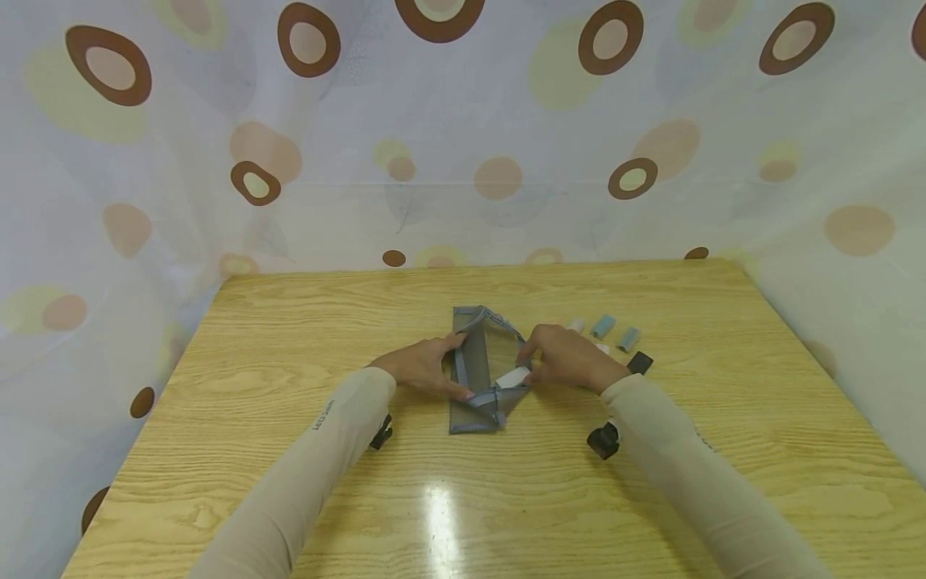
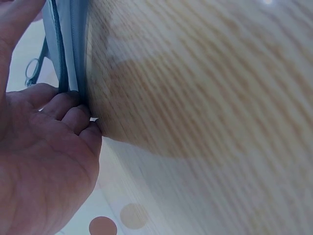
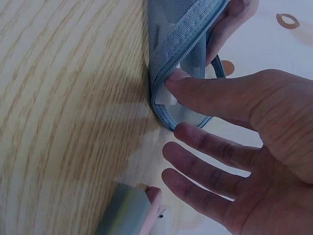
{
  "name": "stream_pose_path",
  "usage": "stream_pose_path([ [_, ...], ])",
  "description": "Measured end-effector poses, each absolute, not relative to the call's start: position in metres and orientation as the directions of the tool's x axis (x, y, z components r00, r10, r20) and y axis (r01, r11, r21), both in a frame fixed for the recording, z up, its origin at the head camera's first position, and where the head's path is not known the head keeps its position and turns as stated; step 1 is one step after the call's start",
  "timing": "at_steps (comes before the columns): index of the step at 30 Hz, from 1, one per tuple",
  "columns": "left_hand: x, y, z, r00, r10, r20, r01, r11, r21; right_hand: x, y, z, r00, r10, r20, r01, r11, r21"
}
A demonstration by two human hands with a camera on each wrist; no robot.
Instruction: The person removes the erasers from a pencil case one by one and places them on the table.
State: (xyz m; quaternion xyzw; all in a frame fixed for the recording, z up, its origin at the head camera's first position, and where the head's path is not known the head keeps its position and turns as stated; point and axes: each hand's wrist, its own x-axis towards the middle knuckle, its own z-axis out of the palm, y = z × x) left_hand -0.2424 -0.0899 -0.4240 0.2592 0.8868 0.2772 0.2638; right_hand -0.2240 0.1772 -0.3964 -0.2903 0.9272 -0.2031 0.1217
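Note:
A grey-blue mesh zip pouch (image 1: 475,362) lies on the table with its zipped mouth spread wide. My left hand (image 1: 423,364) grips its left side, thumb and fingers apart along the edges. In the left wrist view, the fingers curl against the pouch's zipped edge (image 2: 72,49). A small white block (image 1: 513,377) sits just inside the mouth. My right hand (image 1: 567,355) is at the pouch's right side. In the right wrist view, its thumb reaches in over the white block (image 3: 167,95), while the other fingers are spread and loosely bent outside.
Right of the pouch lie small blocks: a blue one (image 1: 604,326), a grey-blue one (image 1: 628,338), a pale one (image 1: 576,325) and a black piece (image 1: 640,363). A pink block (image 3: 153,203) shows below the right hand. A patterned curtain (image 1: 463,217) borders the wooden table (image 1: 304,322).

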Motion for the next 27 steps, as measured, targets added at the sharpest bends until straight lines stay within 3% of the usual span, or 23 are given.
stream_pose_path([
  [27,-0.2434,-0.0897,-0.4263,-0.729,0.603,-0.325,0.312,0.714,0.626,-0.2243,0.1743,-0.4002,-0.834,-0.533,-0.139,-0.440,0.796,-0.415],
])
